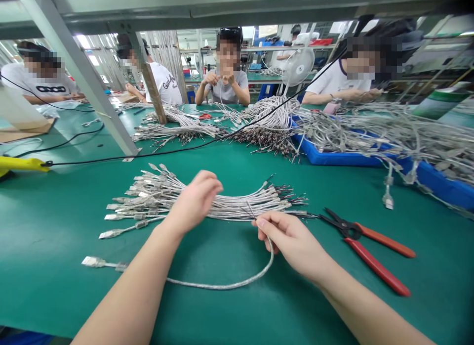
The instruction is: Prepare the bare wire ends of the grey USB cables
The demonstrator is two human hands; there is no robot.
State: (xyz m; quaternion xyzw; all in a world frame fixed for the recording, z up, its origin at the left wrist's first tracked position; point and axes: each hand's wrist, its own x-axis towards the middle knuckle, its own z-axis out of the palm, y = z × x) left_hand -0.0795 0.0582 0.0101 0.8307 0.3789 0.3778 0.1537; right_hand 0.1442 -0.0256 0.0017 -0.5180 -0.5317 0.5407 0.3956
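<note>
My right hand (289, 236) pinches a grey USB cable (229, 286) close to its stripped end, where thin wires stick up past my fingertips. The cable loops down over the table and passes under my left forearm. Its USB plug (94, 262) lies at the left. Over a bundle of similar cables (237, 204) hangs my left hand (198, 199), fingers curled closed; whatever they may hold is hidden. The bundle has its plugs on the left and dark wire ends on the right. Red-handled pliers (350, 231) lie with jaws open, right of my right hand.
Beyond the bundle are large cable heaps (274, 120) and blue trays (340, 157) full of cables. A black cord (177, 150) crosses the green table (207, 320) from a yellow object (24, 163). A metal post (85, 73) stands at left. Several people (227, 83) work opposite.
</note>
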